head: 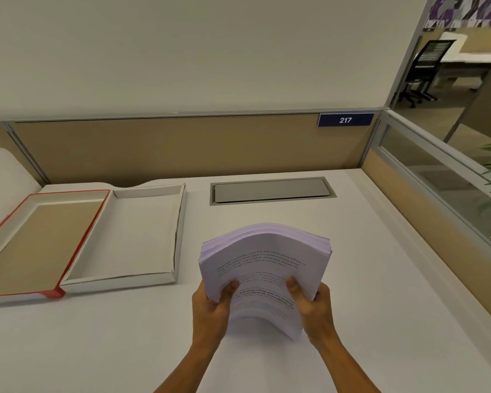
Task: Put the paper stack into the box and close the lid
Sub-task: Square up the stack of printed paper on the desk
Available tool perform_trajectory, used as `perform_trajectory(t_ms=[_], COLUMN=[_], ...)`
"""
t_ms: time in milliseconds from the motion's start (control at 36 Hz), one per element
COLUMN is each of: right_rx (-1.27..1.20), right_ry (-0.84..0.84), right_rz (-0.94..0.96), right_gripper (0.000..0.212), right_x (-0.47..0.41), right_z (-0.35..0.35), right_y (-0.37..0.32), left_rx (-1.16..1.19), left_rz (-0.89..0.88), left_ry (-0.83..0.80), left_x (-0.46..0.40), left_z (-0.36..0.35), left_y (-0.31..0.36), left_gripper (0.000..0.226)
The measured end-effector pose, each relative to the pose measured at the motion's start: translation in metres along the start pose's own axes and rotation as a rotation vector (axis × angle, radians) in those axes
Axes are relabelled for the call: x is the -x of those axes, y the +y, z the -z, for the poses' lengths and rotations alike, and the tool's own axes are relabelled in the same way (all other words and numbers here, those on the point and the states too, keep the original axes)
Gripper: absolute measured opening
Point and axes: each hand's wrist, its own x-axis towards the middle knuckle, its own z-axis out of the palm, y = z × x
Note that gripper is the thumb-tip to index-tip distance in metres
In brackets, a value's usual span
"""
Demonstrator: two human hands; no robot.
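A thick stack of printed white paper (262, 259) is held above the desk in front of me, bowed upward in the middle. My left hand (214, 304) grips its left edge and my right hand (313, 303) grips its right edge, thumbs on top. To the left lies the open white box (179, 228), shallow and with nothing inside. Its red-edged lid (77, 242) with a tan inner face lies flat, hinged open further left.
A grey cable hatch (272, 190) is set into the white desk (380, 279) behind the stack. Tan partition panels (182, 148) bound the back and a glass panel (442, 177) the right. A sign reading 217 (345, 120) hangs on the partition.
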Motion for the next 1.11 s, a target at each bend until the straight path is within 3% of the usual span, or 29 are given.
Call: perform_trajectory(t_ms=[139,222,417,639,750,1111], right_rx=[-0.001,0.013,0.03,0.008,-0.005,0.026], right_ry=[-0.005,-0.02,-0.035,0.034,0.038,-0.045], right_rz=[0.012,-0.012,-0.018,-0.012,0.0,-0.048], right_gripper=[0.032,0.023,0.036,0.024,0.033,0.037], right_x=[0.0,0.002,0.0,0.002,0.0,-0.004], right_z=[0.002,0.004,0.014,0.0,0.004,0.009], right_y=[-0.004,-0.002,-0.004,-0.004,-0.004,0.004], left_rx=[0.023,0.015,0.056,0.134,0.095,-0.022], left_rz=[-0.033,0.005,-0.054,-0.072,-0.11,0.012], left_ry=[0.019,-0.005,0.016,0.075,0.07,-0.034], left_x=[0.001,0.0,-0.009,-0.003,-0.004,-0.01], left_z=[-0.002,-0.002,0.008,-0.007,-0.007,0.008], left_y=[0.0,-0.003,0.004,0.011,0.012,-0.009], left_gripper=[0.03,0.033,0.045,0.043,0.044,0.043])
